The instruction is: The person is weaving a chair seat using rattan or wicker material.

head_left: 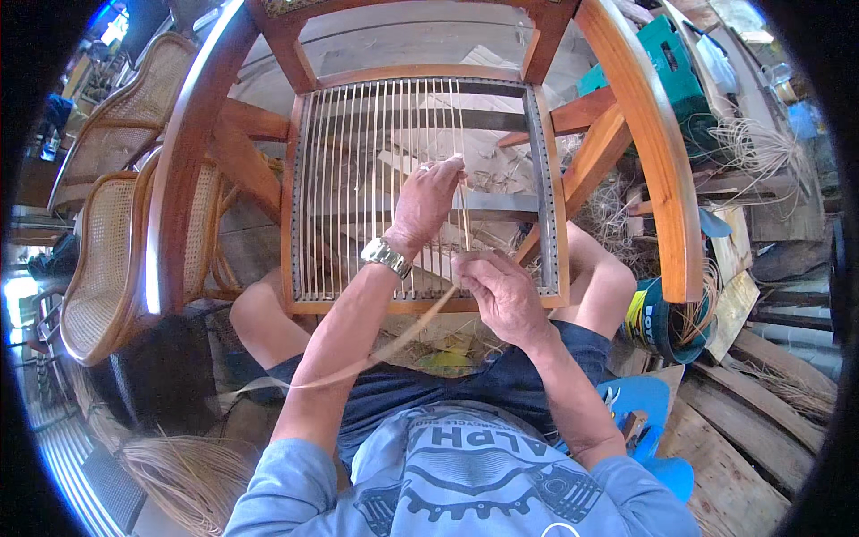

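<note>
A wooden chair frame is in front of me, with small holes along its seat rails. Pale cane strands run lengthwise across the left and middle of the seat opening. My left hand, wearing a wristwatch, reaches over the strands with its fingertips pinched at a cane strand near the middle of the opening. Closer to the front rail, my right hand has thumb and fingers closed on a cane strand. The loose tail of this strand curves down to the left across my left forearm.
Woven-cane chairs stand at left. A cane bundle lies lower left, and a cane tangle at right. Also at right are a green crate, a bucket with cane inside and a blue plastic piece with tools.
</note>
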The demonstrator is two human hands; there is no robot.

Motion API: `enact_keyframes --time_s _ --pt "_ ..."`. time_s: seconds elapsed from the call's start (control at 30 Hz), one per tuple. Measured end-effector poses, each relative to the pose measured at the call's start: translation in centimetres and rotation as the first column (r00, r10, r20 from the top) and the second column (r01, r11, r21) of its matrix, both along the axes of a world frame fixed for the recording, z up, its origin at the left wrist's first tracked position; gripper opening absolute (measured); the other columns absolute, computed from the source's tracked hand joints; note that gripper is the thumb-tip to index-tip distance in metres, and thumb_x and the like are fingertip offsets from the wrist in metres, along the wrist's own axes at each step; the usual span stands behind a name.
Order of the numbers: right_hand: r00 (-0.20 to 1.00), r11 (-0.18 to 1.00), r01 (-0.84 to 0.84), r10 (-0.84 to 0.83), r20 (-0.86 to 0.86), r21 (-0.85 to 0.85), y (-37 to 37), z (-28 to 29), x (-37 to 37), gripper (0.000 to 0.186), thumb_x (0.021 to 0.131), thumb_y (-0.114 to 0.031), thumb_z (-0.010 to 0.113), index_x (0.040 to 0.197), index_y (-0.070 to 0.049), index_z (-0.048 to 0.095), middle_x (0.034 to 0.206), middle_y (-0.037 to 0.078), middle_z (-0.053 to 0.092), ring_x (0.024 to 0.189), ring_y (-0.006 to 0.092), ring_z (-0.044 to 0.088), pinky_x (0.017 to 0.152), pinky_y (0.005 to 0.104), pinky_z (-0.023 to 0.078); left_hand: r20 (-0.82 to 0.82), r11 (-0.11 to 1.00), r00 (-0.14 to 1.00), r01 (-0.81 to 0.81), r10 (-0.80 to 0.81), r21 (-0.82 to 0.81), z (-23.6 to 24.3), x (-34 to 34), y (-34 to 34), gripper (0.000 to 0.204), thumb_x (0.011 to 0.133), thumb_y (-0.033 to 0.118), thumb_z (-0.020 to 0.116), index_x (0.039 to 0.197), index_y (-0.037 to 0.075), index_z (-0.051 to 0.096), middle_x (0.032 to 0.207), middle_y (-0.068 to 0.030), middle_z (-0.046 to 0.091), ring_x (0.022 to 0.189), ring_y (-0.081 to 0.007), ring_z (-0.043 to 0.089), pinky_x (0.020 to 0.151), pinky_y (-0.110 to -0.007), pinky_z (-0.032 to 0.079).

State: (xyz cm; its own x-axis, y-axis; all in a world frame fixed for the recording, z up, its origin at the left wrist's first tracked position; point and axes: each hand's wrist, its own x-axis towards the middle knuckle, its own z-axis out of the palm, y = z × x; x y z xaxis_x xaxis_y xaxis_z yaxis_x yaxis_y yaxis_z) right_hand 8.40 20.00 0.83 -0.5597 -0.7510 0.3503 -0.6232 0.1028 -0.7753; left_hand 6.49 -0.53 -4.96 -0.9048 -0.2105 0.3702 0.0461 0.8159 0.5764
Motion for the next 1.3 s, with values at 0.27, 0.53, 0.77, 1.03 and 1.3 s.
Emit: enact_keyframes --time_s 0.27,0.53,0.77,1.03,1.3 --pt "0.814 0.899 0.431 -0.424 0.397 0.076 -3.3 -2.8 -9.7 0.029 0.102 -0.015 0.052 0.128 -0.004 0.058 0.098 0.007 0.069 0.086 0.0145 0.065 0.076 0.0292 0.053 -0.069 0.948 0.996 -0.028 0.052 0.316 -0.7 2.0 1.0 0.018 0.095 0.007 0.060 0.112 0.006 0.065 0.091 -0.0112 0.072 0.083 -0.0251 0.068 0.078 -0.038 0.053" --pt "0.610 0.944 0.268 -0.321 0.724 0.193 -11.5 -6.3 -20.3 0.024 0.101 -0.025 0.059 0.109 -0.004 0.067 0.088 0.003 0.067 0.065 0.0025 0.054 0.057 0.0178 0.042 -0.086 0.943 0.995 -0.010 0.041 0.333 2.0 4.3 2.3 0.026 0.086 0.000 0.072 0.111 0.002 0.069 0.118 -0.0162 0.070 0.097 -0.0224 0.070 0.081 -0.032 0.058" --pt "0.530 0.990 0.043 -0.137 0.837 0.134 -12.9 -4.8 -20.5 0.020 0.098 -0.021 0.062 0.107 -0.003 0.067 0.082 0.002 0.067 0.061 0.0035 0.051 0.056 0.0189 0.041 -0.160 0.922 0.985 0.118 -0.062 0.368 2.7 4.6 3.0 0.030 0.078 -0.003 0.075 0.107 0.003 0.070 0.120 -0.0138 0.069 0.096 -0.0231 0.068 0.081 -0.033 0.057" --pt "0.024 0.948 0.273 0.164 0.986 -0.164 -7.0 -2.2 -14.5 0.030 0.097 -0.018 0.062 0.121 -0.001 0.059 0.073 -0.005 0.052 0.062 0.0070 0.048 0.064 0.0260 0.046 -0.062 0.859 0.945 0.318 -0.321 0.402 4.3 11.7 8.2 0.041 0.085 0.009 0.071 0.125 0.005 0.060 0.127 -0.0141 0.064 0.102 -0.0258 0.066 0.088 -0.037 0.052" --pt "-0.121 0.957 0.287 0.072 0.990 -0.034 3.7 -3.2 0.4 0.018 0.100 -0.020 0.058 0.111 -0.006 0.061 0.073 -0.001 0.052 0.057 0.0063 0.041 0.053 0.0209 0.035 0.192 -0.621 0.781 -0.598 -0.595 0.507 9.2 21.9 13.0 0.099 0.090 0.082 0.014 0.128 0.001 0.054 0.130 -0.0185 0.059 0.112 -0.0258 0.058 0.102 -0.043 0.043"
